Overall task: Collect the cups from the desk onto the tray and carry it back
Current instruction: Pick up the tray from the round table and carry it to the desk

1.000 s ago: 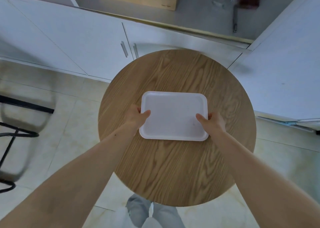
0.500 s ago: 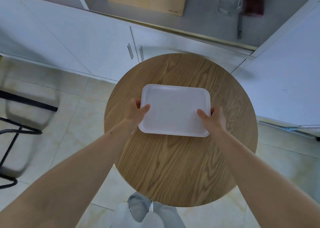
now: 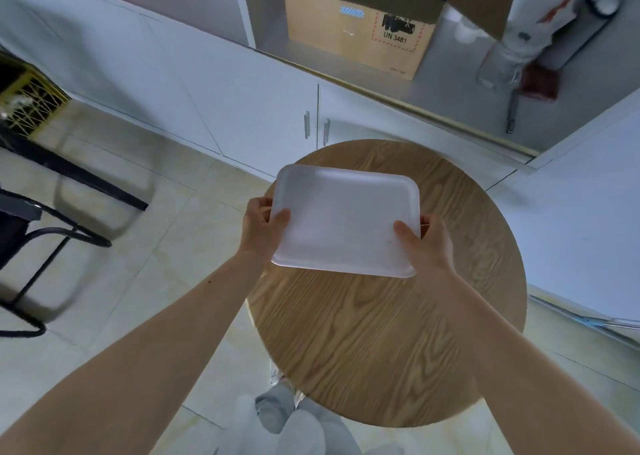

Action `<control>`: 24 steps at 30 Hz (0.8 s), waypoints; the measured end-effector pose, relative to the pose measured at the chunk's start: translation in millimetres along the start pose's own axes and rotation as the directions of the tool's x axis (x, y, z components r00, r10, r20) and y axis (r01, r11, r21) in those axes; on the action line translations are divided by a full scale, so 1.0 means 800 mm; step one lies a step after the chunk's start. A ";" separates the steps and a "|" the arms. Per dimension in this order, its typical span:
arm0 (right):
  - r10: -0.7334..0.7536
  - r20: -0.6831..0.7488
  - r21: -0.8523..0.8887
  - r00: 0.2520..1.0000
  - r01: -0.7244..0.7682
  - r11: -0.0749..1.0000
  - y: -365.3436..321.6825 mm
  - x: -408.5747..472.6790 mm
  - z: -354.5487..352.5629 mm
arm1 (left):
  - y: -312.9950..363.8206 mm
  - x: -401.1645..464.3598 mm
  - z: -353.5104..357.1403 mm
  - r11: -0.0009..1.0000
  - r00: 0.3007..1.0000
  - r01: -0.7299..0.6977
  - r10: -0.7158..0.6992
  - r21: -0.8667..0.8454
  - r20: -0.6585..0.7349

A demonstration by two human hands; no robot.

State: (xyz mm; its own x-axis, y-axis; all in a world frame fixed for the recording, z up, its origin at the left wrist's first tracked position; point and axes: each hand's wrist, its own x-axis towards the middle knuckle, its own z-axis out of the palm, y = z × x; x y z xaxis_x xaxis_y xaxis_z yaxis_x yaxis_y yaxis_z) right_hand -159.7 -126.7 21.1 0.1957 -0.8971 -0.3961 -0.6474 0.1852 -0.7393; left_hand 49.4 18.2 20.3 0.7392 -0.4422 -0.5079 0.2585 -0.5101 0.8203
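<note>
I hold an empty white rectangular tray (image 3: 346, 219) in both hands above the left part of a round wooden table (image 3: 388, 323). My left hand (image 3: 260, 228) grips its left edge, thumb on top. My right hand (image 3: 426, 243) grips its right edge, thumb on top as well. The tray is lifted off the wood, its left side out past the table's rim. No cups are in view.
White cabinets (image 3: 242, 101) run along the back, with a grey counter holding a cardboard box (image 3: 363, 32) and a clear bottle (image 3: 502, 63). A black-framed chair (image 3: 41, 240) stands at the left on the tiled floor. A white unit (image 3: 588, 219) is at the right.
The tray has come up off the table and moved left and toward me. The view has swung left and up, showing more counter and the box.
</note>
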 end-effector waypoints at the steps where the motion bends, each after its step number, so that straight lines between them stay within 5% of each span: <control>1: -0.019 0.004 0.000 1.000 0.019 1.000 -0.006 -0.004 0.003 | 0.000 -0.003 -0.007 1.000 1.000 0.005 -0.005 -0.023 -0.017; 24: -0.360 0.316 0.041 0.878 0.366 0.930 -0.123 -0.125 0.171 | -0.067 -0.078 -0.248 0.956 0.938 -0.017 -0.087 -0.294 -0.336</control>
State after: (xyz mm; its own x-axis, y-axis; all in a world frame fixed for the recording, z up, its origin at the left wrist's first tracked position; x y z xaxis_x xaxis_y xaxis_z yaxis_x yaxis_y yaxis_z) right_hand -14.5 -0.4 58.7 0.6374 -0.7277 -0.2533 -0.4996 -0.1400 -0.8549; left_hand 112.6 219.8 60.2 0.8797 -0.1230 -0.4593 0.4174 -0.2629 0.8699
